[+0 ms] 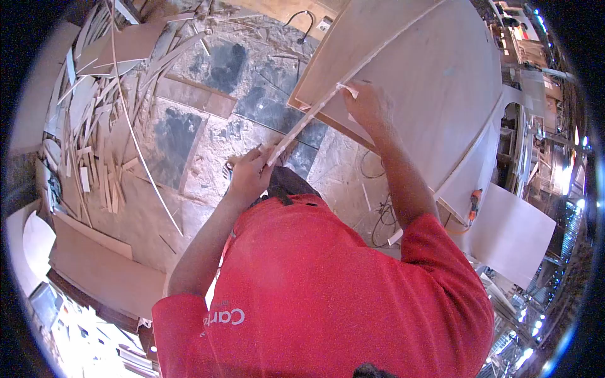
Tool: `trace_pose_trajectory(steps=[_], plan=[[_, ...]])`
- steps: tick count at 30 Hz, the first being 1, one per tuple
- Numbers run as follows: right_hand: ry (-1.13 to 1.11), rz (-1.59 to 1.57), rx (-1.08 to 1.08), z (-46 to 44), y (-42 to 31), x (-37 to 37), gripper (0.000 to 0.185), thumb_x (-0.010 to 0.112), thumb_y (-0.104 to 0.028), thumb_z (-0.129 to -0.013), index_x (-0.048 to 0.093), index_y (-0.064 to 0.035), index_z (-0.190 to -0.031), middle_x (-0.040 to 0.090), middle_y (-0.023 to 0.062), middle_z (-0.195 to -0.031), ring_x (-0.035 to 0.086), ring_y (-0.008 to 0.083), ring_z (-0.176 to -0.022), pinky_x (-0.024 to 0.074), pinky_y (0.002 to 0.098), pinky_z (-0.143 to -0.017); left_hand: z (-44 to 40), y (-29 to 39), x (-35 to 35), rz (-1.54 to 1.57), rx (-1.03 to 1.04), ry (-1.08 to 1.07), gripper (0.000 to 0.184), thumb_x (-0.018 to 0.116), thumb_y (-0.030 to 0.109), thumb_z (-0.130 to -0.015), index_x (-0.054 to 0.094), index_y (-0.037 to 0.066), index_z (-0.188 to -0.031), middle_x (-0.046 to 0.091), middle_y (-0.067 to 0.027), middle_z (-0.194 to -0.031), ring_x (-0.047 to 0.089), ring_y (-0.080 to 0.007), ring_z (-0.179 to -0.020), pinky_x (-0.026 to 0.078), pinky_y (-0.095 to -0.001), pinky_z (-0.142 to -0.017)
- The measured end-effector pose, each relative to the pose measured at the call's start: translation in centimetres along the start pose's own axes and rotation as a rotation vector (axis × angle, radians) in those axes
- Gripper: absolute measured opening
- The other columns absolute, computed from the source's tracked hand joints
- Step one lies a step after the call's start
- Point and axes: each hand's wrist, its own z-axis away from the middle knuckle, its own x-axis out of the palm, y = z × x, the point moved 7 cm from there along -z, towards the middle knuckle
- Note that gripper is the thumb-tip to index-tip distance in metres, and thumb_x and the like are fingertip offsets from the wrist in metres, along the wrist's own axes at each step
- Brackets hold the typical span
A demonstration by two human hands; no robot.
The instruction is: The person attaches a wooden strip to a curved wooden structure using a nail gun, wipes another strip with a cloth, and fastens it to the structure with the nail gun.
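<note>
A long, thin wooden strip (309, 118) slants away from me, its far part lying over a broad pale board (435, 69). My left hand (249, 176) is closed around the strip's near end, close to my waist. Farther along, my right hand (368, 107) is closed in a pinch on a small white piece (350, 92) against the strip. Whether that piece is cloth or paper I cannot tell. The right hand is above the board's near edge.
Scrap strips (104, 145) and offcut panels (129, 47) cover the floor at left. A long thin strip (135, 135) lies across it. An orange power tool (474, 205) is at right, near a pale sheet (513, 236). A dark cable (305, 25) curves at the top. Dust coats the floor.
</note>
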Motion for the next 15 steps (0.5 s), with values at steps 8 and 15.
trace_pose_trajectory(steps=[8, 15], plan=[[0.324, -0.198, -0.295, -4.6, 7.9, 6.0, 0.025, 0.070, -0.027, -0.090, 0.077, -0.0153, -0.112, 0.075, 0.0136, -0.103, 0.072, 0.0349, -0.092, 0.0564, 0.0463, -0.081, 0.1, 0.7, 0.2, -0.130, -0.061, -0.072, 0.033, 0.070, 0.013, -0.089, 0.071, 0.003, -0.120, 0.062, -0.0156, -0.083, 0.062, -0.0317, -0.071, 0.050, -0.0420, -0.063], [0.155, -1.148, 0.495, -2.7, 13.2, -0.3, 0.035, 0.074, -0.032, -0.086, 0.069, -0.0058, -0.110, 0.067, 0.0065, -0.088, 0.067, 0.0218, -0.084, 0.0548, 0.0396, -0.073, 0.1, 0.6, 0.2, -0.113, -0.119, -0.018, 0.027, 0.071, 0.011, -0.090, 0.073, 0.000, -0.114, 0.064, -0.0140, -0.082, 0.064, -0.0259, -0.069, 0.051, -0.0361, -0.061]])
